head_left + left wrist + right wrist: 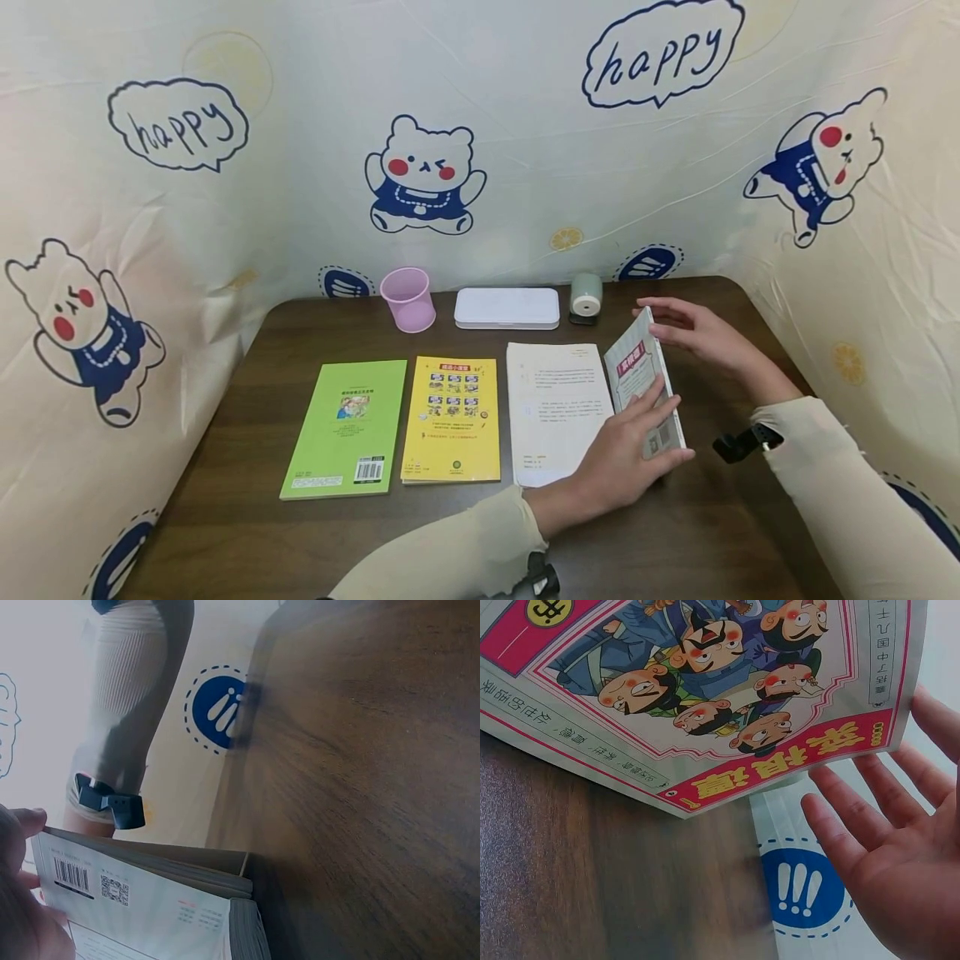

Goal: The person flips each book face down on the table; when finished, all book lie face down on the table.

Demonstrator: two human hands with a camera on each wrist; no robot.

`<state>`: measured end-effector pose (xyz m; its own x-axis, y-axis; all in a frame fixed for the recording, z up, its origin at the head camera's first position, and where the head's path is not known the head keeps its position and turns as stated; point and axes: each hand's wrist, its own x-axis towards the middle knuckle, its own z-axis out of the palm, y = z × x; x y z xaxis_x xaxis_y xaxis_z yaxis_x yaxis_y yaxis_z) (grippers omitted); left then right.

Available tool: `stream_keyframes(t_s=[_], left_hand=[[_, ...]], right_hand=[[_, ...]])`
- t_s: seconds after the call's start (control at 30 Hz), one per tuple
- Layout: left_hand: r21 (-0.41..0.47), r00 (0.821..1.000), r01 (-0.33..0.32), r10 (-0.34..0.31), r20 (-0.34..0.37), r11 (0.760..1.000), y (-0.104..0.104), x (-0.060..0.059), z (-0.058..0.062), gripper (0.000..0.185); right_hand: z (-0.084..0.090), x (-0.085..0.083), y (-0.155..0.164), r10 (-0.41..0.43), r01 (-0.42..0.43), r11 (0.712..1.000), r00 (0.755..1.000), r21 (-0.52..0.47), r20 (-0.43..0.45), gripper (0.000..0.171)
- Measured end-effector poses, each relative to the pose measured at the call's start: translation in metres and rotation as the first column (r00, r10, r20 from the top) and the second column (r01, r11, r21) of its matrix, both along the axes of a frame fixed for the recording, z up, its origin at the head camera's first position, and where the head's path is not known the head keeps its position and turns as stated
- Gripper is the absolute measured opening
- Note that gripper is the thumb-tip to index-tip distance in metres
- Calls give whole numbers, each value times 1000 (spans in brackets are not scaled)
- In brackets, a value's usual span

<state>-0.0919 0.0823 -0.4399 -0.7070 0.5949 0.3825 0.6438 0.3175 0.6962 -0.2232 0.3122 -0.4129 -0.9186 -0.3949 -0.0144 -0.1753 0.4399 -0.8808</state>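
We see a grey paperback book (643,387) tilted up on its edge at the right of the wooden table (247,533), just beside a white sheet of paper (555,408). The left hand (626,454) grips its near end (thumb under, fingers on the barcoded cover). The right hand (693,332) rests flat and relaxed against its far top edge, fingers straight

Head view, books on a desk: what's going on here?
A person stands a grey book on edge at the right of a brown table. The left hand holds its near end; the right hand, fingers straight, is behind its far end. A green book, yellow book and white sheets lie flat alongside.
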Motion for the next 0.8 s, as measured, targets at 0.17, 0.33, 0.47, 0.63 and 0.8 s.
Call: stream_keyframes(t_s=[0.17,0.33,0.47,0.63,0.8], left_hand=[[-36,1000,-9,8,-20,999,1,-1,-3,75],[-190,999,-38,38,-3,981,0,-4,-14,85],[-374,998,-53,63,14,926,-2,-8,-26,89],[-494,998,-7,36,48,869,-10,-11,-33,90],[-543,996,62,-14,93,837,-19,-12,-35,88]], right_hand=[[0,1,2,-2,2,1000,1000,-9,13,55],[-1,3,7,-1,2,1000,1000,-29,22,56],[-2,4,12,7,-4,998,999,-69,44,55],[-3,6,19,8,0,995,997,-99,77,55],[-4,8,26,1,14,989,995,-144,100,54]])
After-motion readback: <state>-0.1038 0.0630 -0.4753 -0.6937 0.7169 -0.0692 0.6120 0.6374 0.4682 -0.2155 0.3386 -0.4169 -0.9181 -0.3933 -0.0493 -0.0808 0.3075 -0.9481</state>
